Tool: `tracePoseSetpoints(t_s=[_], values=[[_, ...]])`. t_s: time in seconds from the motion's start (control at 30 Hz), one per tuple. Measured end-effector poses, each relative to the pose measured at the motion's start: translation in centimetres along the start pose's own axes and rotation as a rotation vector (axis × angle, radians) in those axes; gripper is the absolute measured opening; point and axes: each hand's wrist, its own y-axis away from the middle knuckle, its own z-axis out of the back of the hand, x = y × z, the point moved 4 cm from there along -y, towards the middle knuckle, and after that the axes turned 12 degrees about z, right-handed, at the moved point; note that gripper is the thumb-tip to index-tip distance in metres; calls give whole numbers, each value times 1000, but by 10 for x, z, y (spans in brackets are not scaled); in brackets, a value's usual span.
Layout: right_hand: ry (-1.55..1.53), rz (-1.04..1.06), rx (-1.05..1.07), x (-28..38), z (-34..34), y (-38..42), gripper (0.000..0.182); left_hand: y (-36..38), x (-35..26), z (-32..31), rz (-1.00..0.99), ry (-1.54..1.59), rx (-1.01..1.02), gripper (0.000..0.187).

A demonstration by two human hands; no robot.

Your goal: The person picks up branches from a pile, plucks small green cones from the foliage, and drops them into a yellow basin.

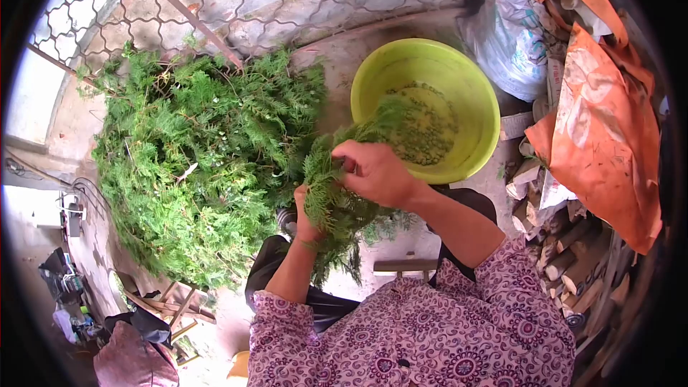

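Head view: both hands grasp a cypress sprig [337, 197] beside the yellow-green basin [473, 111]; left hand [304, 218] grips its base, right hand [376, 172] pinches its upper fronds, branch pile [201, 165] left

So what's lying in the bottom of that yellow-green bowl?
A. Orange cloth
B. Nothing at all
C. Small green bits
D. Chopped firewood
C: the bowl holds a layer of small green bits, just beyond the right hand gripping the leafy sprig.

Both hands [358, 186] hold sprig [333, 197] beside basin [473, 93].
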Motion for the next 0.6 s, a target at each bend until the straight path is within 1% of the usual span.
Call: tracePoseSetpoints(t_s=[0.07,0.1,0.17,0.2,0.27,0.3,0.37,0.5,0.57,0.6], values=[[485,334,-116,11,0,1,21,-4,11,1,3,133,91,14],[486,334,-121,11,1,2,21,-2,10,-2,3,129,95,14],[570,239,-38,8,2,2,20,0,4,-6,29,132,37,15],[573,239,-47,10,2,2,20,0,2,-8,28,127,44,15],[570,173,-59,10,2,3,18,0,0,-10,0,176,78,17],[570,171,-63,9,3,3,18,1,1,-10,2,174,81,17],[637,132,35,2,2,2,19,2,2,-13,-13,137,141,19],[573,144,31,2,3,3,19,1,4,-13,53,164,140,22],[501,178,-19,6,1,3,18,2,-3,-11,-72,-41,56,22],[500,177,-17,7,0,3,18,3,-2,-12,-71,-40,54,22]])
